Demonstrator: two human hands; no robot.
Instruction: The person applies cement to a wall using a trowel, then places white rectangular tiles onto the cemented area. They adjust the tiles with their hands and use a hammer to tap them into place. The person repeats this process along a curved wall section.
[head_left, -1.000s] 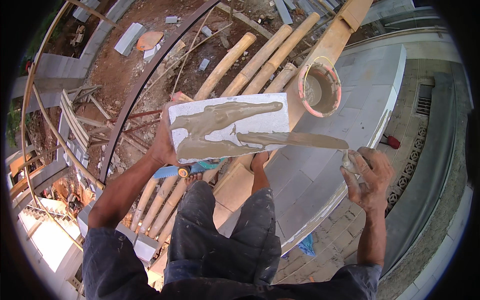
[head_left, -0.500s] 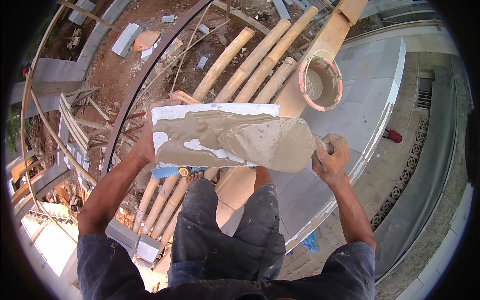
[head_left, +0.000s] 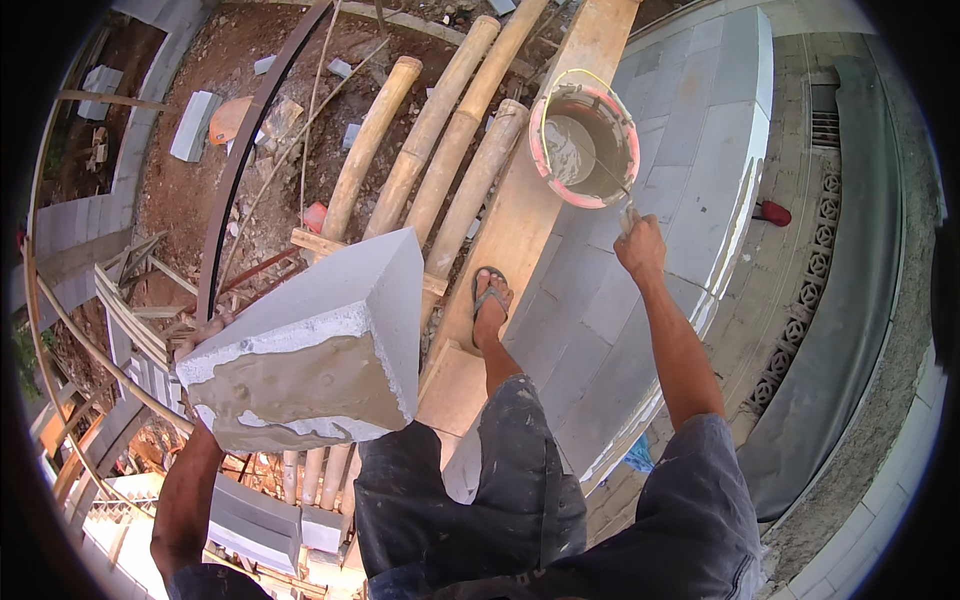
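The left grip is clamped on the left end of a white block, its fingers mostly hidden. The block tilts just right of that grip, wet mortar smeared over its near face. The right grip is closed round a trowel; fingers cover most of the handle, and the blade is hard to make out inside the bucket just beyond. The dark shirt, below both grips, is cut off; pale marks on its front are unreadable.
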